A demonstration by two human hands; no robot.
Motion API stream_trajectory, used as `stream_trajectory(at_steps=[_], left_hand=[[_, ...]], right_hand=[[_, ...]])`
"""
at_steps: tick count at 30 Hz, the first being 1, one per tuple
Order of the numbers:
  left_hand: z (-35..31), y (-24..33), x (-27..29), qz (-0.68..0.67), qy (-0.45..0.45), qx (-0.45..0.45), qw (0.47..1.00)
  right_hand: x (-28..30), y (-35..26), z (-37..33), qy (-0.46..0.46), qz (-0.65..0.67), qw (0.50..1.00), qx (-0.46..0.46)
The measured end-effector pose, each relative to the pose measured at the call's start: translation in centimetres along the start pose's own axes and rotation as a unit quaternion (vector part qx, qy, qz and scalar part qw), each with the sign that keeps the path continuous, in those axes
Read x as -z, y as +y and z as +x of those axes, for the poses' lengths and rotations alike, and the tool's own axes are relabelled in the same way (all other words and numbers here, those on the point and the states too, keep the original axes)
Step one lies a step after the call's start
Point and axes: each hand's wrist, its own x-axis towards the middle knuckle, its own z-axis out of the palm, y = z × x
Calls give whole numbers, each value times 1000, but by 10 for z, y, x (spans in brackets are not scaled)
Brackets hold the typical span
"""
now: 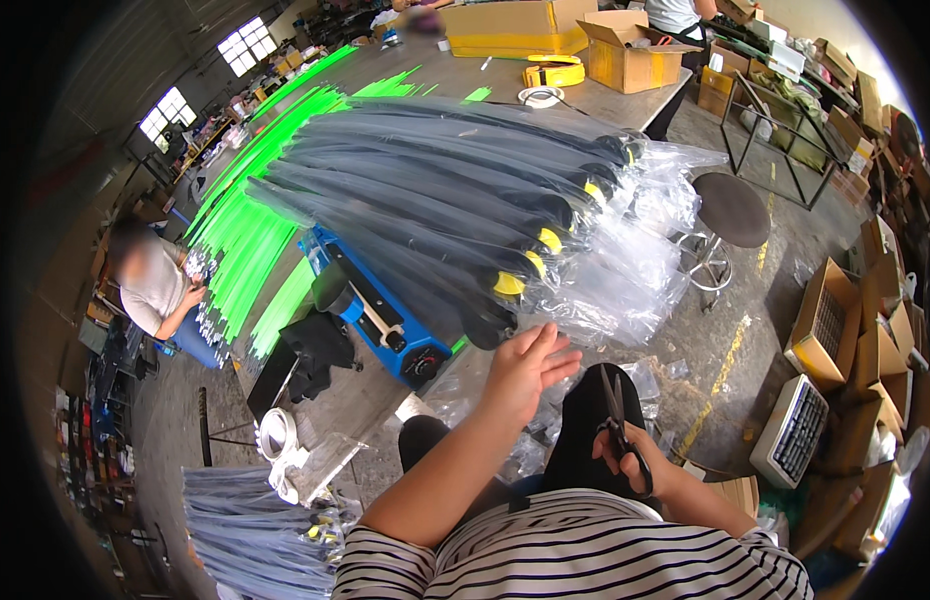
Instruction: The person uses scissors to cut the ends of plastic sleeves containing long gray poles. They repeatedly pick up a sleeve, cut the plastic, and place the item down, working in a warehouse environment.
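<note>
My left hand (525, 375) is raised with its fingers apart, holding nothing, close to the near end of a bundle of long dark items in clear plastic sleeves (415, 180). Several yellow pieces (508, 284) show at the bundle's right end, where loose clear plastic (625, 285) hangs past the table edge. Over my lap, my right hand (640, 448) grips dark scissors (613, 400), blades pointing up and slightly parted. Left of my left hand lies a long blue device (390, 358) with a black arm and a dial, which looks like a heat sealer.
Bright green rods (250, 200) spread across the table's left. A person (155, 285) sits beyond them. White tape rolls (277, 435) and more sleeved bundles (250, 525) lie at lower left. A round stool (732, 210) and open cartons (825, 325) stand on the right; cardboard boxes (633, 55) are at the back.
</note>
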Motion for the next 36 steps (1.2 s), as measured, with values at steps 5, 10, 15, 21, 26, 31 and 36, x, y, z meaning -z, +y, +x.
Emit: stream_trajectory(at_steps=[5, 10, 15, 21, 26, 31, 36], left_hand=[[19, -18, -26, -53, 120, -72, 989], [7, -35, -28, -54, 47, -91, 993], [-12, -66, -52, -24, -66, 18, 997], [-12, -72, -40, -58, -160, 40, 985], [-6, -46, -14, -59, -117, -18, 991], [-8, -47, -18, 18, -99, 18, 995], [-4, -51, -20, 7, -111, 10, 994]], right_hand=[[9, 6, -19, 33, 28, 999, -28], [11, 5, -32, 68, 23, 997, -22], [6, -3, -43, 119, 15, 993, -25], [-13, -7, -57, 199, 24, 976, -84], [-46, 20, -63, 206, 33, 970, -128], [-72, 27, -51, 183, 34, 955, -232], [-78, 19, -41, 204, 22, 947, -248]])
